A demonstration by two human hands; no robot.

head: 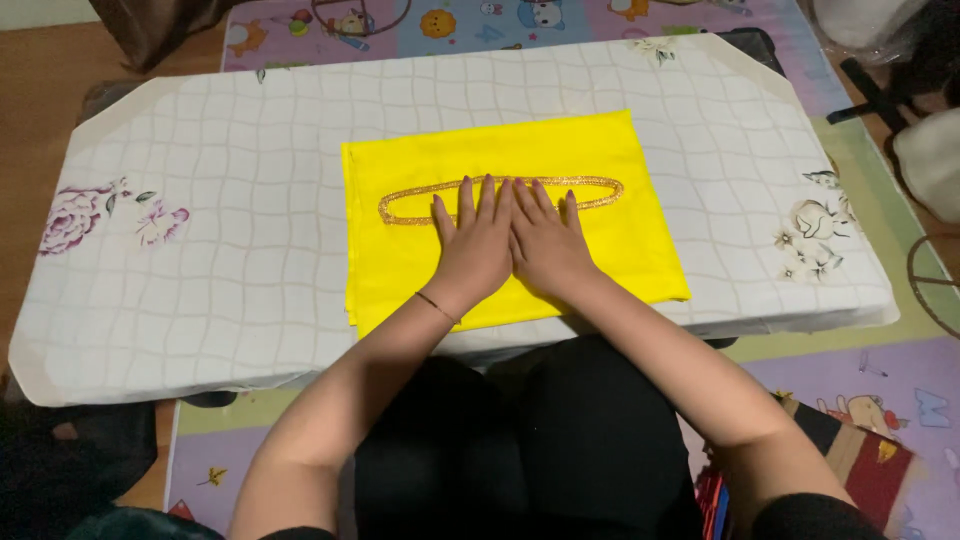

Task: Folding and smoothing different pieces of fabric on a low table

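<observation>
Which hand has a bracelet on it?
The left hand: a thin bracelet circles its wrist. The right hand beside it has a bare wrist.

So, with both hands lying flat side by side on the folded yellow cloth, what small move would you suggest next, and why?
Probably slide the left hand and right hand apart toward the side edges of the yellow cloth. Both palms rest flat at its centre, over the glittery gold loop, so only the middle is pressed; an outward sweep would likely flatten the rest on the white cover.
</observation>
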